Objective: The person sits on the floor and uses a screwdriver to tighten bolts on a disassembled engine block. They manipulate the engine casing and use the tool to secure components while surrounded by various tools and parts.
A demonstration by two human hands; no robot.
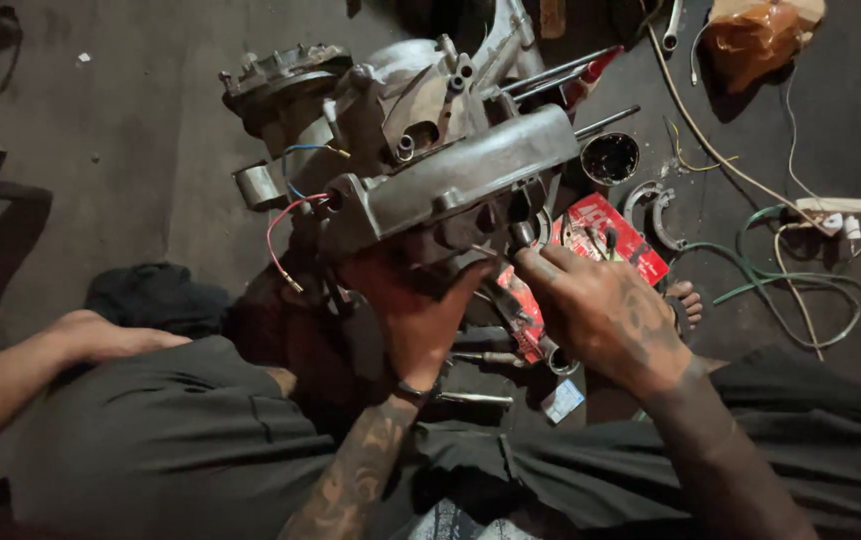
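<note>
Grey metal engine case lies directly ahead, long axis left-right; left hand cups its underside, right hand fingertips pinch at its right end.

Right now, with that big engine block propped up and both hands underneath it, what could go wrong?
1. The engine casing seems steadied mainly by the left hand; if it tips, it may land on the bare toes.
2. The right hand has its fingers by the underside, where they might get pinched.
3. The loose red wire could snag, and the small tools on the floor are easy to lose in this dim light.
</note>
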